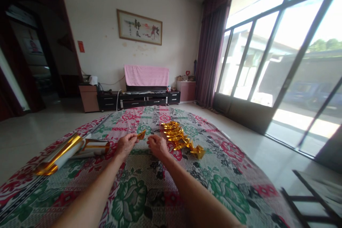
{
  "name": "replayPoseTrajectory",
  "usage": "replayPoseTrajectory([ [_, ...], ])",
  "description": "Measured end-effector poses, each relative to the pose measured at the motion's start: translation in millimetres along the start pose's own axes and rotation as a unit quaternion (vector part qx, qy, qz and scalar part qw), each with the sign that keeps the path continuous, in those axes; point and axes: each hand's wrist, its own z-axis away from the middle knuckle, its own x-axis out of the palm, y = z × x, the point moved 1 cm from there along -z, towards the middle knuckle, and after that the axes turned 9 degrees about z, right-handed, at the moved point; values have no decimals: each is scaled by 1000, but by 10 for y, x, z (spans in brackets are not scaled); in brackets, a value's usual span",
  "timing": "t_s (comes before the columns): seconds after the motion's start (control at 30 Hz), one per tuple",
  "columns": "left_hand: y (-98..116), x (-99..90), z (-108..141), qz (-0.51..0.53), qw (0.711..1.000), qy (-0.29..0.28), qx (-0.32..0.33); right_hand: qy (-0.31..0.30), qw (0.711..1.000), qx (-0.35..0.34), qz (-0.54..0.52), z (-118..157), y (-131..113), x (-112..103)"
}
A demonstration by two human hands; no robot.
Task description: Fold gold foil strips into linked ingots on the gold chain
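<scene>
A small gold foil piece [141, 135] is held near the centre of the frame, above the worktop [187, 192], with its left end clamped between the fingers of the left hand [127, 145]. It is gripped by one end, presumably so that the rest of the foil is left exposed and can be reached from the other side. The right hand [158, 146] is held just beside it, apart from the foil, with its fingers curled in and drawn together; whether anything thin is pinched there cannot be told.

The piece is pointed away from the left fingers, toward the right of the frame — its long axis is seen to run slightly upward to the right, and its free end looks wider than the pinched one.

Right of centre, crinkled gold pieces [176, 136] are laid in an overlapping row slanting down to the right, probably so that they are kept together. At the left, gold rolls [59, 155] are set aside — within reach, it seems, but clear of both hands.
</scene>
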Motion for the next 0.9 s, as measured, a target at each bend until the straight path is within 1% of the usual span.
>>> replayPoseTrajectory([
  [0.07,34,8,15,-13,1000,2,-15,21,1000,-16,-7,14,-42,-141],
  [0.13,74,50,51,-22,1000,3,-17,46,999,-30,3,-4,-92,-372],
  [0.23,156,198,167,3,1000,-29,6,90,991,-45,89,-66,-111,-847],
  [0.3,227,339,283,22,997,-66,23,113,977,-51,173,-101,-51,-1167],
  [0.33,267,417,347,18,995,-95,38,107,970,-49,210,-110,-1,-1301],
  [0.37,308,494,412,9,992,-112,59,91,966,-46,239,-113,58,-1411],
  [0.43,385,641,536,-23,982,-152,113,51,961,-33,270,-97,177,-1555],
  [0.53,460,816,672,-73,965,-190,163,2,958,-7,285,-46,298,-1615],
  [0.63,476,907,738,-103,956,-202,188,-29,951,9,306,-8,340,-1591],
  [0.77,435,915,762,-105,959,-187,184,-23,940,34,340,-3,359,-1583],
  [0.9,399,893,772,-104,965,-171,170,-49,930,60,359,-20,393,-1578],
])
